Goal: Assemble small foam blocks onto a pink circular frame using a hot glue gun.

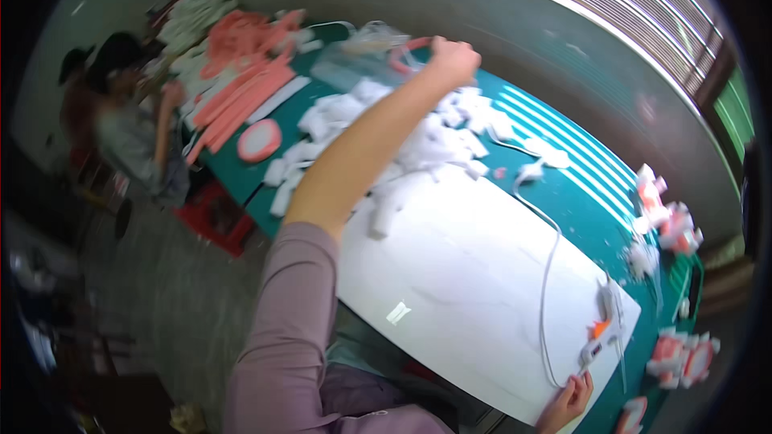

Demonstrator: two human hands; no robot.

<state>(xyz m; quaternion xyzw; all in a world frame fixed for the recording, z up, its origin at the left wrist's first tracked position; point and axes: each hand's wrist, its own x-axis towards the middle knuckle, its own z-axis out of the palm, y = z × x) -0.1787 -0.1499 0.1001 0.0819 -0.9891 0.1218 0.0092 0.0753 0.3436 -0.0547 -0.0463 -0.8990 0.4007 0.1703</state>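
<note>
Reaching far across the counter [563, 193] toward twelve o'clock, my left hand [452, 60] is curled shut on a pink ring-shaped piece [402, 52] beside a clear plastic bag [366, 44], since that stock lies beyond the heap of white cut pieces [434, 141]. My right hand [569, 400] rests at five o'clock by the edge of the white board [474, 281], fingers loosely bent, touching the handle of the glue gun [605, 323]; whether it truly grips it I cannot tell. The gun lies on the board, its cord [547, 273] trailing toward the heap.
</note>
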